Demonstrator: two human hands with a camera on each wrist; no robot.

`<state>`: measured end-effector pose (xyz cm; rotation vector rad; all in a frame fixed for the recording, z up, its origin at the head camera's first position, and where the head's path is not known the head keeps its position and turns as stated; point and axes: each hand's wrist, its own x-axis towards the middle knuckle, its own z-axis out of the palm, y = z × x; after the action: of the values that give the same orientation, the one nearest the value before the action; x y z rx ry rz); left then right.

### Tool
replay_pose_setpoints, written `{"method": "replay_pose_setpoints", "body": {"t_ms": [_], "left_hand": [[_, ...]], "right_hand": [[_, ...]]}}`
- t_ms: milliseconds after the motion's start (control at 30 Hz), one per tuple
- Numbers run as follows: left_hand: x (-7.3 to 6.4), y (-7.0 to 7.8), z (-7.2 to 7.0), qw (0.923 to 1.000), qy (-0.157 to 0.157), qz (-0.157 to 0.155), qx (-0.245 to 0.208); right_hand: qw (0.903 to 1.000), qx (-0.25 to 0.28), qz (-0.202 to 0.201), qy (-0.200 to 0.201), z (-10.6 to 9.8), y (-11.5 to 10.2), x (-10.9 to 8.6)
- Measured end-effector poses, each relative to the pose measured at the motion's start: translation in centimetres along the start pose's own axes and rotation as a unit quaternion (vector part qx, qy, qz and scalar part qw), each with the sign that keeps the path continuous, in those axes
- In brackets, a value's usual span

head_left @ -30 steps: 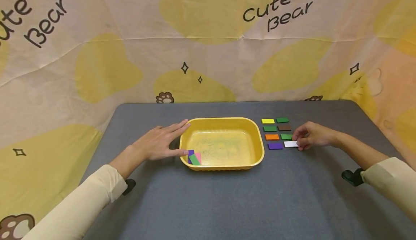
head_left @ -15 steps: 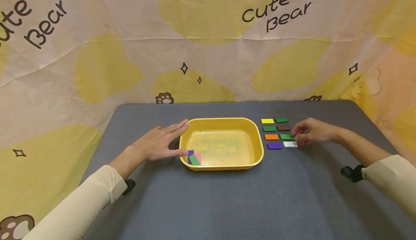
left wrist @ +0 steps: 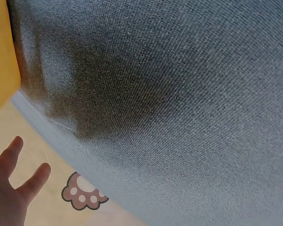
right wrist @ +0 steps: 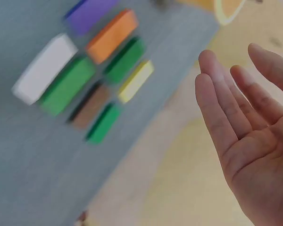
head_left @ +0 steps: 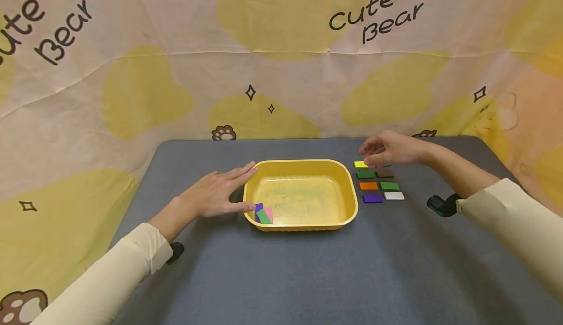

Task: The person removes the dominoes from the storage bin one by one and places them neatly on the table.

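Note:
My left hand (head_left: 215, 193) rests at the left rim of a yellow plastic tub (head_left: 303, 227), fingers straight and spread. In the tub's near left corner lie a purple, a green (head_left: 263, 216) and a pink (head_left: 270, 213) block. My right hand (head_left: 391, 148) hovers over the far end of two columns of flat blocks, its fingers loosely bent and holding nothing. Beneath it are a yellow block (head_left: 360, 164) and a partly hidden green block (right wrist: 104, 123). Closer in sit a green (head_left: 365, 174), a brown (head_left: 385, 173), an orange (head_left: 368, 186), another green (head_left: 389, 186), a purple (head_left: 373, 198) and a white block (head_left: 394, 196).
A grey cloth covers the table (head_left: 299, 276). Behind it hangs a cream and yellow printed curtain (head_left: 286, 22). Dark wrist camera mounts (head_left: 443, 205) hang below both sleeves.
My right hand has let go of the white block, passed the green one and moved up and left to the far end of the columns. The left hand has stayed put.

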<state>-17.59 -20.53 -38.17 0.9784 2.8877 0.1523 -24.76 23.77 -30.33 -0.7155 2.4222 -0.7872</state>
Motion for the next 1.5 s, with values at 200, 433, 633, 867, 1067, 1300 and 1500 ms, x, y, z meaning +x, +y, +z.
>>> {"method": "replay_pose_setpoints", "body": {"t_ms": [200,433,633,867,1067,1300,1500], "left_hand": [[0.2,0.0,0.0,1.0,0.001,0.0,0.0],[0.3,-0.1,0.0,1.0,0.0,0.001,-0.001],[0.4,-0.1,0.0,1.0,-0.004,0.001,0.002],[0.3,0.0,-0.1,0.9998,-0.015,-0.008,-0.004],[0.2,0.1,-0.1,0.9995,-0.025,-0.019,-0.008],[0.2,0.0,-0.1,0.9996,-0.021,-0.016,-0.009],[0.1,0.0,-0.1,0.9997,-0.017,-0.012,-0.009]], "right_hand": [[0.999,0.005,-0.031,-0.031,1.1,-3.4,2.9],[0.9959,0.035,-0.058,-0.06,3.7,-5.6,6.0],[0.9894,0.08,-0.055,-0.108,5.7,-6.5,7.6],[0.9861,0.075,-0.052,-0.139,7.6,-7.7,9.0],[0.9847,0.062,-0.042,-0.157,9.2,-8.7,10.0],[0.983,0.049,-0.051,-0.169,10.8,-9.8,11.0],[0.9778,0.04,-0.073,-0.192,11.8,-10.8,11.5]]}}
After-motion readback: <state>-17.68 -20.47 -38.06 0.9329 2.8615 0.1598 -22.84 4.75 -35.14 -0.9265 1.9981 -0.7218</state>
